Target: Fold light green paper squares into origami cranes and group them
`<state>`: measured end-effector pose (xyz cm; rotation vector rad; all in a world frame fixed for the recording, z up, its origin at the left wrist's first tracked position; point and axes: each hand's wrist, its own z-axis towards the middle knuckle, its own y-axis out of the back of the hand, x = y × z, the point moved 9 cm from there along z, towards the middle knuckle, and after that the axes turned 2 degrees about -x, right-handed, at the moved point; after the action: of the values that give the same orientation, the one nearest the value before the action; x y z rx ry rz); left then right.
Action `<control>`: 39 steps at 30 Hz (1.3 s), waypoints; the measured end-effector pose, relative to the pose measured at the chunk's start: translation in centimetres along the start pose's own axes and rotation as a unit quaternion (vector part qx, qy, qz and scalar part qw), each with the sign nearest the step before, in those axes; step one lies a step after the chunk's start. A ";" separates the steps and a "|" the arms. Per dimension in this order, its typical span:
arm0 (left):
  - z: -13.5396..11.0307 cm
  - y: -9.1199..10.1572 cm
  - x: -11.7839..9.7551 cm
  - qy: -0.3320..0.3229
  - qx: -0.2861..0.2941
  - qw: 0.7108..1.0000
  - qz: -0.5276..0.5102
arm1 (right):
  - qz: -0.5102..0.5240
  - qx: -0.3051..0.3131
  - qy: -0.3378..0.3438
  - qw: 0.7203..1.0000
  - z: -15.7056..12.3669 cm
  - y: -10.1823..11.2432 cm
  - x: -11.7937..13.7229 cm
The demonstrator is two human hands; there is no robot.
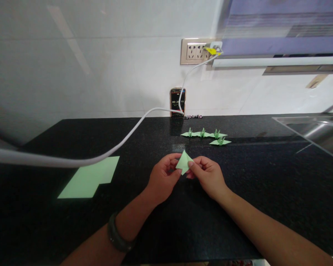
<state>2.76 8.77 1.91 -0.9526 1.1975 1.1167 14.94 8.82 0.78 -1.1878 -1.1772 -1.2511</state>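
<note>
Both hands pinch a small folded green paper piece (184, 162) just above a black speckled stone countertop (238, 192): left hand (163, 180) at its left edge, right hand (207, 176) at its right. Four finished green paper cranes (207, 135) stand beyond; flat green sheets (90, 178) lie left. A phone (178, 102) leans against the white tiled wall (86, 74), its white cable (113, 147) running to a wall socket (195, 51). A steel sink (316, 129) sits at right.

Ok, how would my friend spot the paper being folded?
Find the black countertop, front middle. Between the left hand and right hand is a pale green folded paper triangle. Unlike the paper cranes behind it and the flat sheets lying left, it is held in fingers.
</note>
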 end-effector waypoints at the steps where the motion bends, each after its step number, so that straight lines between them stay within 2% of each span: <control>1: 0.0 0.1 0.0 0.005 -0.002 1.000 -0.007 | 0.009 0.008 -0.002 1.000 0.0 -0.1 -0.1; 7: -0.1 0.3 0.4 0.059 -0.013 0.997 -0.040 | -0.026 0.053 0.050 0.997 -0.3 -1.0 0.3; 11: -0.3 -0.3 1.0 0.106 0.006 0.991 -0.077 | -0.084 0.068 0.101 0.989 -0.6 -1.3 0.7; 17: -0.6 -0.9 1.8 0.155 0.038 0.975 -0.154 | -0.141 0.097 0.118 0.978 -0.8 -1.4 1.5; 20: -0.7 -0.9 1.9 0.161 0.041 0.971 -0.173 | -0.155 0.091 0.125 0.976 -0.8 -1.2 1.9; 27: -0.6 -1.0 2.5 0.200 0.027 0.945 -0.258 | -0.058 0.076 0.067 0.993 -0.2 -0.7 0.8; 32: -0.6 -0.9 2.8 0.206 0.022 0.945 -0.252 | -0.009 0.066 0.060 0.996 0.1 -0.5 1.2; 39: -0.7 -1.1 2.8 0.211 0.032 0.947 -0.240 | -0.012 0.083 0.061 0.995 0.2 -0.5 1.1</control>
<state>3.73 8.22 -0.95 -1.3881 1.2337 0.4941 14.42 9.01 1.85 -0.9642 -1.1835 -1.2006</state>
